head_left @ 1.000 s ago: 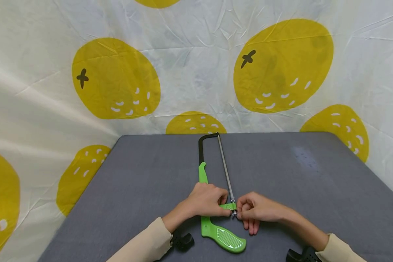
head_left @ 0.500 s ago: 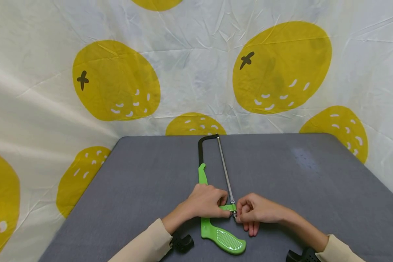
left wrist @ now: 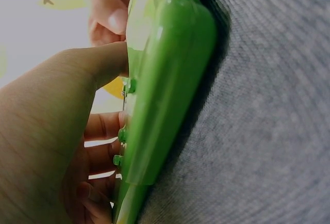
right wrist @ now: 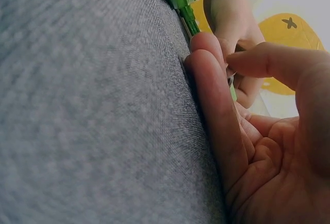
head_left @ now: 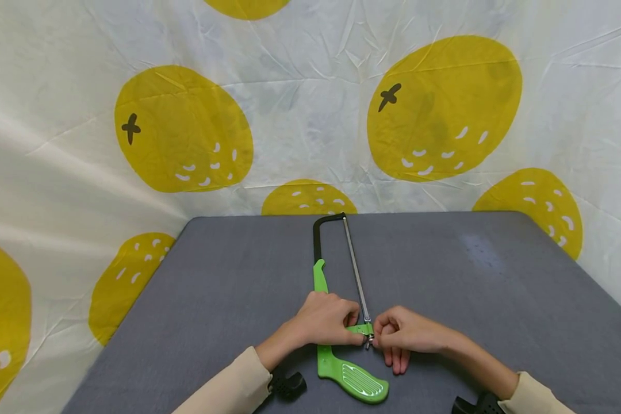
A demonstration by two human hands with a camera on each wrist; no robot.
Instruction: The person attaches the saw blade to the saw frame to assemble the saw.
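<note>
**The nut (head_left: pixel 368 342) sits at nine o'clock from my right hand (head_left: pixel 413 332)**

From the head view, the saw (head_left: pixel 320 279) lies on the counter (head_left: pixel 227 287), its long axis running nearly twelve to six: black bow (head_left: pixel 318 241) far off, green grip (head_left: pixel 362 382) nearest me, blade (head_left: pixel 356 267) leaning toward half past eleven. The nut is at the blade's near end, just below the crosspiece (head_left: pixel 363 329). My right thumb and forefinger meet on its three o'clock side, pinching it as far as I can see. My left hand (head_left: pixel 327 319) comes in from ten o'clock, fingers and thumb clasped about the saw. I judge any turn of the nut hangs on this: right fingers square across its axis, left ones bracing.

From my left wrist, the saw runs twelve to seven, my thumb against its edge near ten, other fingers near eight. The nut is hidden.

From my right wrist, my thumb points to nine beside a sliver of metal; two fingers stretch toward half past eleven along the counter. I cannot see my forefinger's tip.
</note>
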